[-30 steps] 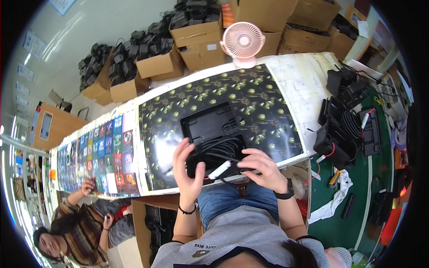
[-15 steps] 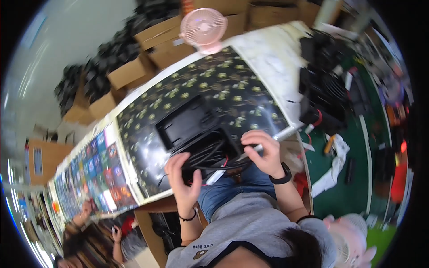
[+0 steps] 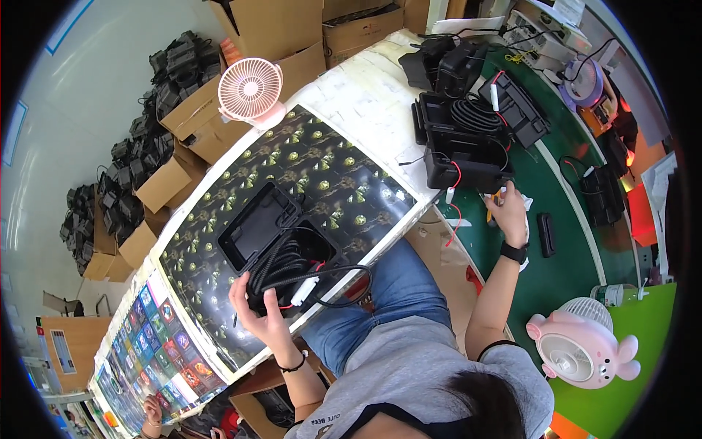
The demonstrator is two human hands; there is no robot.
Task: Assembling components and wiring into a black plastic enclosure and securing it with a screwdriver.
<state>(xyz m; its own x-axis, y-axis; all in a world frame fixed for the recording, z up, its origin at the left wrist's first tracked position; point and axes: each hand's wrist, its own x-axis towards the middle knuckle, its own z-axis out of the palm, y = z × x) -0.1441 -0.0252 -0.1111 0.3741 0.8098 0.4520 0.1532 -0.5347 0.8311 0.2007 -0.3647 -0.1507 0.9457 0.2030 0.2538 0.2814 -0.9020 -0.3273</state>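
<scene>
Now | left hand [image 3: 265, 316] grips cable bundle [image 3: 289, 272] | case [image 3: 281, 241] seemingly long-axis toward fan [image 3: 251, 89]

Patterned mat [image 3: 344, 172] lies open between pink fan [image 3: 251, 89] and black cases [image 3: 468, 139].

Open case [image 3: 281, 238] lies on the surface [image 3: 344, 168], near its front edge; coiled cable [image 3: 289, 267] sits in it. Left hand [image 3: 259, 311] grips the case's near end. Desk fan [image 3: 251, 89] stands behind. Right hand [image 3: 508, 212] is at the right, beside stacked cases [image 3: 468, 143].

Left hand [image 3: 262, 316] curled gripping; right hand [image 3: 507, 207] reaching out.
</scene>
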